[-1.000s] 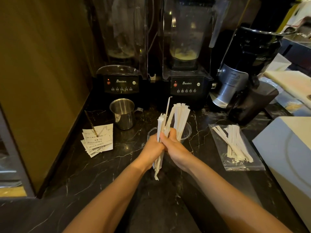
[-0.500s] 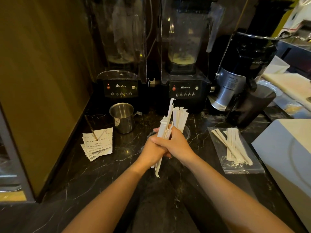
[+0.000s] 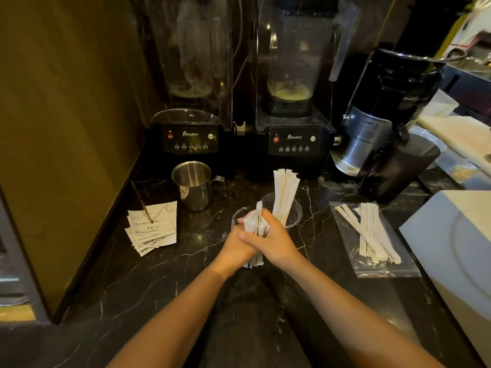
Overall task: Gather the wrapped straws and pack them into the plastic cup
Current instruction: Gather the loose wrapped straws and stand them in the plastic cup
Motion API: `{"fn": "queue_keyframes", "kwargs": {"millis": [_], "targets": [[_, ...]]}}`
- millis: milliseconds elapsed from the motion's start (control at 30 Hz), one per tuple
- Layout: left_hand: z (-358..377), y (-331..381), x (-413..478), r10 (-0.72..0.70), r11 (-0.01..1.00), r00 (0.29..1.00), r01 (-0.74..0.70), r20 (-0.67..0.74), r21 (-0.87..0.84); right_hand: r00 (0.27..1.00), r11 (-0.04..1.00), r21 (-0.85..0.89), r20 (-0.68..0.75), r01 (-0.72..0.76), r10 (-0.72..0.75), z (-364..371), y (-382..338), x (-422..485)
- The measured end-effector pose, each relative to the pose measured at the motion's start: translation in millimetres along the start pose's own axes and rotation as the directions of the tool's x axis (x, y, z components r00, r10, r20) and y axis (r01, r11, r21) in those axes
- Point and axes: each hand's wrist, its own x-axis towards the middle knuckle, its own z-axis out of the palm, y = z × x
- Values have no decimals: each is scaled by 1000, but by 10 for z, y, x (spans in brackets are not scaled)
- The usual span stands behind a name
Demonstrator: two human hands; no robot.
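Both hands clasp one bundle of white wrapped straws (image 3: pixel 255 224) at the middle of the dark counter. My left hand (image 3: pixel 235 247) grips it from the left and my right hand (image 3: pixel 271 241) wraps over it from the right. The bundle's lower ends (image 3: pixel 253 261) rest near the counter. Just behind the hands stands the clear plastic cup (image 3: pixel 293 216), holding several upright wrapped straws (image 3: pixel 284 195). More wrapped straws (image 3: pixel 368 232) lie flat on a clear plastic bag (image 3: pixel 382 269) to the right.
A steel pitcher (image 3: pixel 194 185) stands left of the cup. Paper slips (image 3: pixel 152 227) lie further left by the wall. Two blenders (image 3: pixel 190 139) (image 3: pixel 293 142) and a black juicer (image 3: pixel 393 123) line the back. A white box (image 3: pixel 457 243) sits at the right edge.
The bundle has slid down through my hands, so less of it sticks out above. Its long single straw no longer stands up. The hands sit slightly lower and closer together.
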Motion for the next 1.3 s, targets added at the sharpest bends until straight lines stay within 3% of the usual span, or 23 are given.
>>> {"fn": "queue_keyframes", "kwargs": {"millis": [133,367,633,967,1300], "targets": [[-4,-49,-28,77,997,997,-77,-12,-8,1000,1000,25,7,-14,14,39,82,0],[-145,-36,-80,128,990,971,-137,202,32,999,999,28,31,-34,33,40,165,-22],[-363,265,-86,164,979,924,-196,346,59,1000,1000,-4,-15,17,-17,-21,-72,11],[-503,1232,212,370,908,903,-401,220,118,978,983,8,-101,185,-183,-585,-1036,277],[-141,1088,570,288,950,930,-308,226,56,991,996,-48,-107,79,-83,-837,-725,450]]}}
